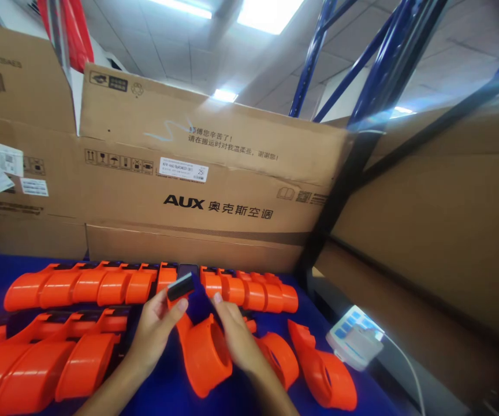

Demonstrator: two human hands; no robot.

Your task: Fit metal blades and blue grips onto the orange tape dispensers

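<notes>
My left hand [158, 320] pinches the upper end of an orange plastic part [206, 355], where a black strip with a pale toothed edge [181, 286] sits. The part's wide ring hangs down between my hands. My right hand [234, 332] is at the other side of it, with its thumb against a dark blue piece [200, 303] beside the strip; its other fingers are mostly hidden. Close to my right hand, another orange part [280, 358] lies on the blue surface.
Rows of orange parts [113, 284] line the back of the blue surface [314, 335], with more [28, 375] at front left. One [325, 375] lies at right, near a white device with a cable [356, 338]. Cardboard [215, 190] and a rack post [345, 167] stand behind.
</notes>
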